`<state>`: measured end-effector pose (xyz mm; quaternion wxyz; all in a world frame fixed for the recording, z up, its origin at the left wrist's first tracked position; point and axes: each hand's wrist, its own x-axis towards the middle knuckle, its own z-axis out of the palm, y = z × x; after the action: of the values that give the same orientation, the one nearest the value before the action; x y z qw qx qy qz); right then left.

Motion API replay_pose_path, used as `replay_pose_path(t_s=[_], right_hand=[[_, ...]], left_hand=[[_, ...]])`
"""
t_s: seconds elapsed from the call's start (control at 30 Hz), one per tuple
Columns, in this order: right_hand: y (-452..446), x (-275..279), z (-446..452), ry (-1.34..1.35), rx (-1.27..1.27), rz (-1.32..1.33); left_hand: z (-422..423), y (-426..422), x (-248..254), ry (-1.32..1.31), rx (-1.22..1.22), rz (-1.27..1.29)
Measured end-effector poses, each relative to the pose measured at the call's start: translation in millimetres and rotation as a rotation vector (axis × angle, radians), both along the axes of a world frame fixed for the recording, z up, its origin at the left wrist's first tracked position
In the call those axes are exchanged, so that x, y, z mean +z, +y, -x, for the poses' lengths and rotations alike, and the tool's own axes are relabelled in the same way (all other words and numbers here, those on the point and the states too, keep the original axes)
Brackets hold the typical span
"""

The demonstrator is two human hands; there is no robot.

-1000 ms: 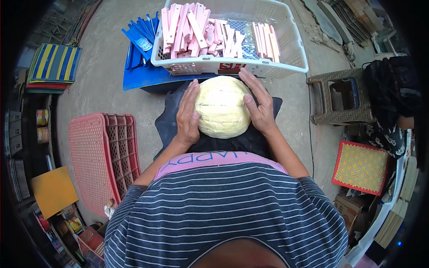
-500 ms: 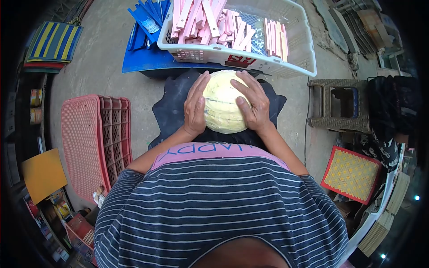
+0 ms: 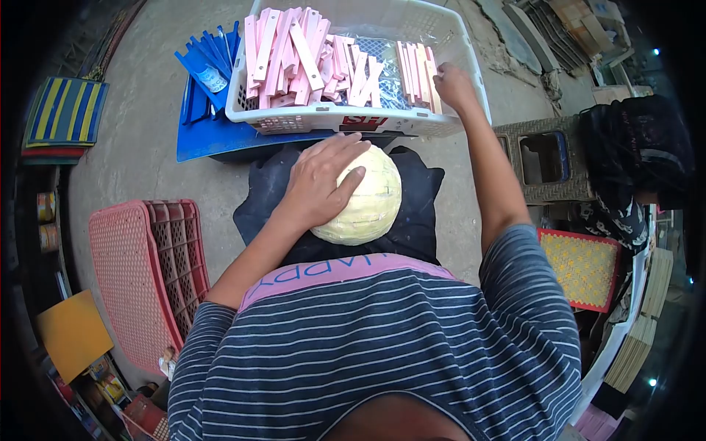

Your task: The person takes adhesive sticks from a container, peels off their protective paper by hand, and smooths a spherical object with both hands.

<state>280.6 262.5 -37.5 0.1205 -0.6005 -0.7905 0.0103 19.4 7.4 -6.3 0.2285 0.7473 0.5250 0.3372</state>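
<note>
A pale yellow, rounded object (image 3: 371,202) rests on dark cloth (image 3: 419,187) over my lap. My left hand (image 3: 322,178) lies on its upper left side, fingers stretched over the top. My right hand (image 3: 454,84) reaches into the right part of a white basket (image 3: 294,117), at the edge of a row of upright pink strips (image 3: 415,70). Its fingers are bent against the rightmost strips; whether they grip one is hidden. A loose heap of pink strips (image 3: 283,55) fills the basket's left part.
Blue pieces (image 3: 209,70) lie beside the basket on a blue surface (image 3: 193,143). A red crate (image 3: 129,272) stands at the left. On the right are a brown woven-pattern stool (image 3: 573,176), a red-framed yellow panel (image 3: 581,268) and a dark bag (image 3: 636,140).
My right hand has left the round object and moved forward and right into the basket. My left hand has shifted from its side onto its top.
</note>
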Motion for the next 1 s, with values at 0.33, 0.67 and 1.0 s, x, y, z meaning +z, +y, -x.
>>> replay_pose_path(t_s=[0.33, 0.67, 1.0], right_hand=[[42.2, -46.4, -10.2, -0.346, -0.059, 0.551], [32.9, -29.6, -7.2, -0.214, -0.102, 0.239], [-43.8, 87.0, 27.1, 0.874, 0.182, 0.38]], left_hand=[[1.6, 4.2, -1.0, 0.011, -0.046, -0.007], [3.2, 4.5, -5.3, -0.052, -0.07, -0.004], [23.1, 21.1, 12.6, -0.444, 0.197, -0.008]])
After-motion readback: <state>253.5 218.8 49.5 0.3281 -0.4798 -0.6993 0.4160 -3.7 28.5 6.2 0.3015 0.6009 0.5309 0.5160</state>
